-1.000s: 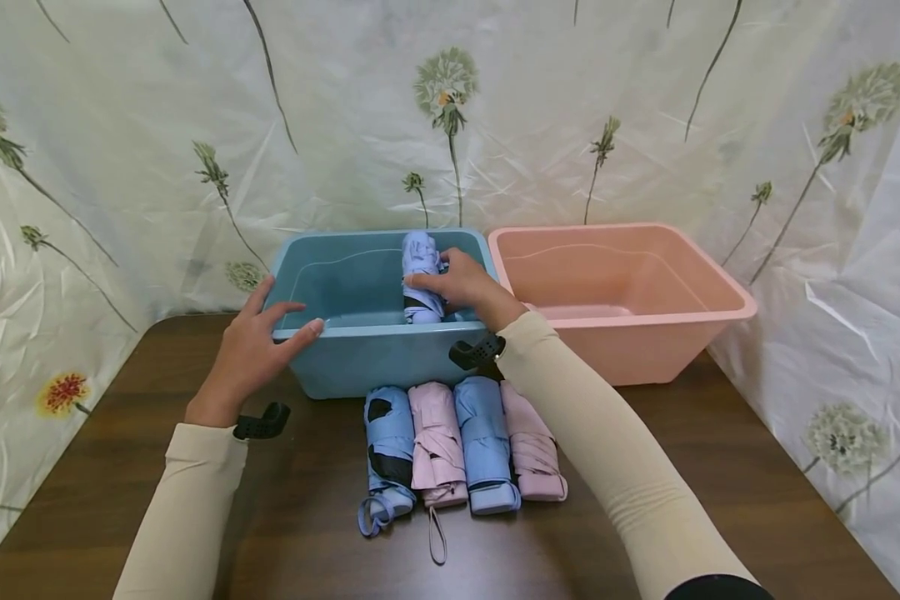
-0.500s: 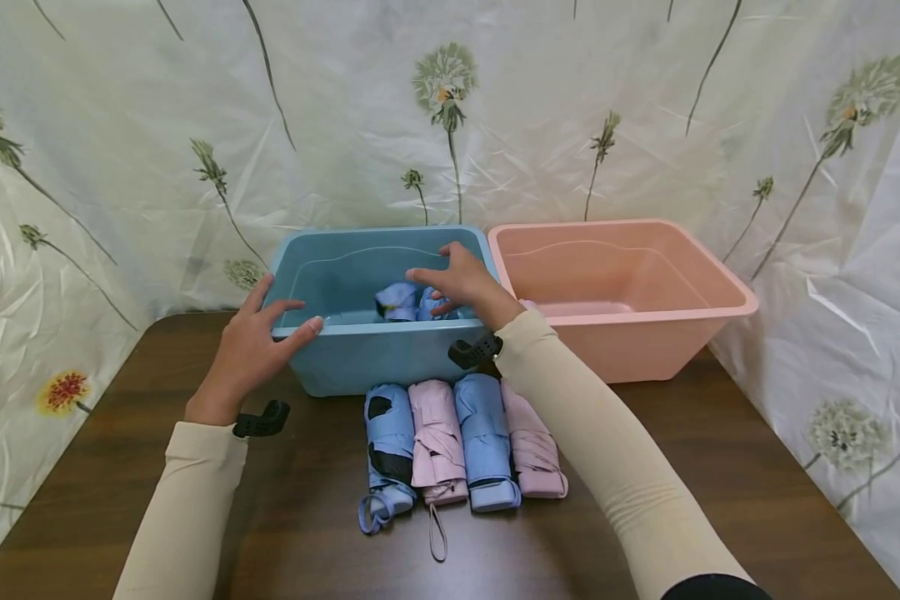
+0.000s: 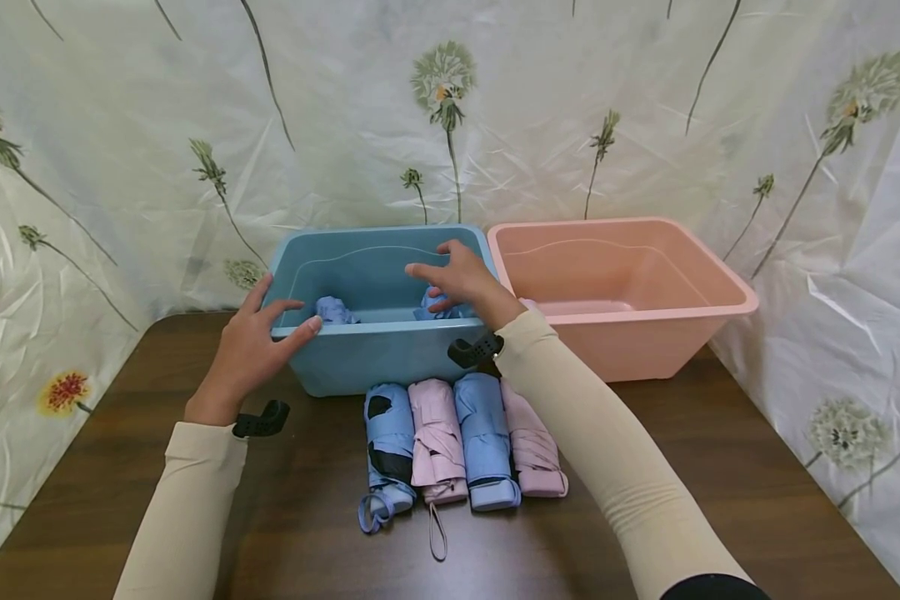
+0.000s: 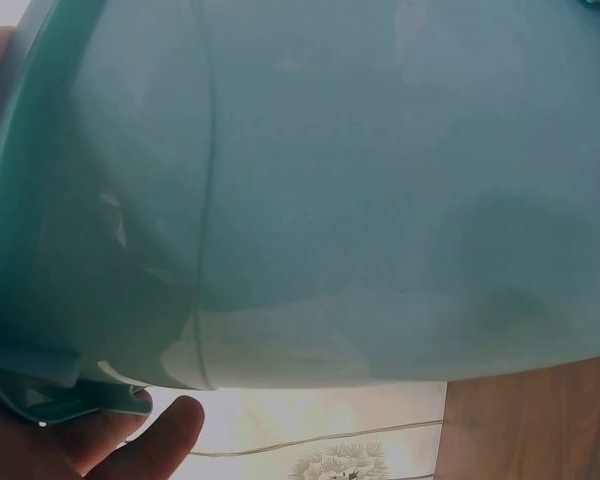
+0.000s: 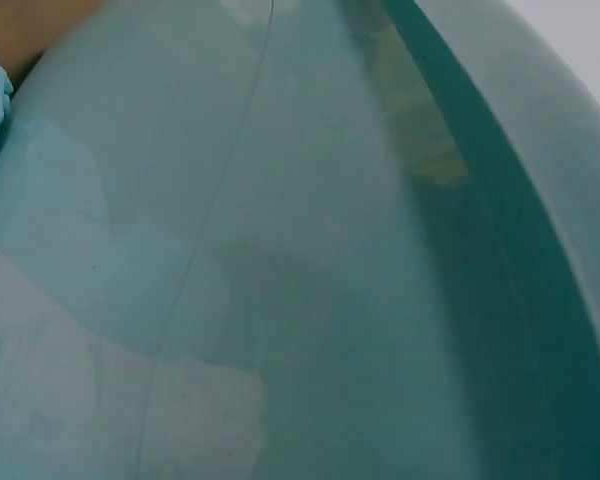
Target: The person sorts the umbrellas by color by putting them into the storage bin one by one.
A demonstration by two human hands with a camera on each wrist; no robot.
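A folded blue umbrella (image 3: 335, 311) lies low in the left part of the blue tub (image 3: 367, 360), partly hidden by the front rim. Another piece of folded blue umbrella fabric (image 3: 431, 305) shows under my right hand (image 3: 461, 279). That hand hovers inside the tub's right end with its fingers spread and nothing held. At the tub's front left corner, my left hand (image 3: 258, 346) rests on the rim, thumb and fingers spread. The left wrist view shows its fingers (image 4: 165, 440) by the rim; the right wrist view shows mostly tub wall (image 5: 280, 250).
Two blue and two pink folded umbrellas lie in a row before the tub, among them a blue one (image 3: 486, 442) and a pink one (image 3: 438, 442). A pink tub (image 3: 622, 346) stands at the right. Behind hangs a flowered curtain (image 3: 345, 125).
My right hand has let go of the blue umbrella, which dropped into the blue tub and rolled to its left part. The right hand stays over the tub's right end; the left hand keeps its place.
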